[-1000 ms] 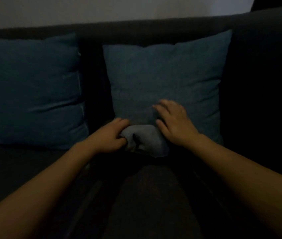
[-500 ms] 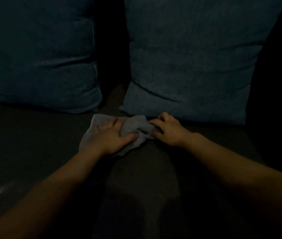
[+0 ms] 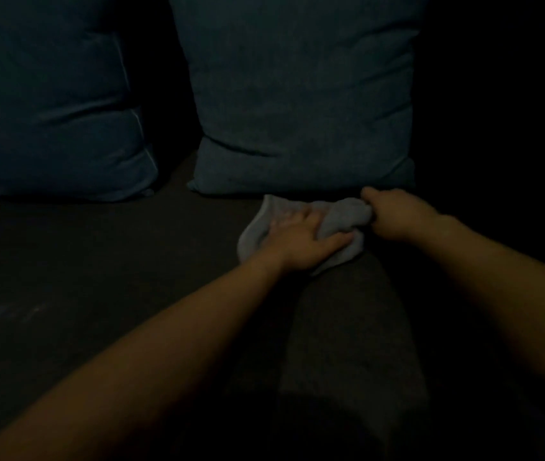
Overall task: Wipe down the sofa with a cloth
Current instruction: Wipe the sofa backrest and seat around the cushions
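Note:
A light grey cloth (image 3: 341, 216) lies bunched on the dark sofa seat (image 3: 104, 261), just in front of the right blue cushion (image 3: 301, 104). My left hand (image 3: 301, 242) lies flat on the cloth's left part, fingers spread, pressing it onto the seat. My right hand (image 3: 394, 214) is closed on the cloth's right end, pulling it taut. The scene is very dim.
A second blue cushion (image 3: 48, 104) leans against the backrest at the left. Faint pale streaks (image 3: 5, 314) mark the seat at the lower left. The sofa's right side (image 3: 497, 128) is lost in darkness.
The cloth came down from the cushion's lower edge onto the seat. Both hands with the cloth then shifted right along the seat, below the right cushion.

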{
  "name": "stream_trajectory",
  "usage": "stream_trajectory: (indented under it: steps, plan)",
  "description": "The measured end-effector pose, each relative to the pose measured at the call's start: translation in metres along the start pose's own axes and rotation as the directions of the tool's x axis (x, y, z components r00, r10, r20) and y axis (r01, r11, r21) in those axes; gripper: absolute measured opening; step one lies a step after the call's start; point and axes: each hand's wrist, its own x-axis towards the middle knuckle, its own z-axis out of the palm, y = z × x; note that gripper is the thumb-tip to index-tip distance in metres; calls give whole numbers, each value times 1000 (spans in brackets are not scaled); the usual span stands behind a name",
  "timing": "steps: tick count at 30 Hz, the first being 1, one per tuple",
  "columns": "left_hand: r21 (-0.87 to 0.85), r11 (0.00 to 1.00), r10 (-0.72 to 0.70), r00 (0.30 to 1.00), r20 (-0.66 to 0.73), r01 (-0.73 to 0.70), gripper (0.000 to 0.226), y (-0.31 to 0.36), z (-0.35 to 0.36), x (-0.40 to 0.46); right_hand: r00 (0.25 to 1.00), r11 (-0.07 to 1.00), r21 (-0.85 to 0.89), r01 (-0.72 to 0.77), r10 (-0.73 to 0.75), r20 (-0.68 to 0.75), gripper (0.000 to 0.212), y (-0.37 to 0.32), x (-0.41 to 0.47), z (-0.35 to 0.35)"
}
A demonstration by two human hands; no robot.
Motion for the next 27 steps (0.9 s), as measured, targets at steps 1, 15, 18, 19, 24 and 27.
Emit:
stream_trajectory:
  steps: [1, 15, 18, 19, 24, 27]
  plan:
    - [9, 1000, -11, 1000, 25, 11, 92, 20, 7, 0, 996, 998, -15, -62, 62, 57, 20, 14, -11, -6]
    - [186, 979, -91, 995, 49, 80, 97, -110, -39, -58, 1000, 999, 22, 28, -28, 6, 69, -97, 1, 45]
    - [132, 989, -71, 997, 33, 66, 94, -104, -31, -58, 990, 994, -103, 21, -34, -135, 75, -101, -15, 55]
    - [91, 994, -58, 997, 42, 54, 91, -102, -31, -65, 991, 992, -124, 16, -32, -128, 63, -105, -21, 56]
    - [-114, 985, 130, 991, 9, -128, 67, -84, -29, -139, 990, 1000, 11, -12, 11, 143, 33, -133, -79, 41]
    - [-176, 961, 226, 972, 64, -212, 66, -72, -32, -206, 900, 967, 240, -84, -29, 434, 9, -142, -138, 23]
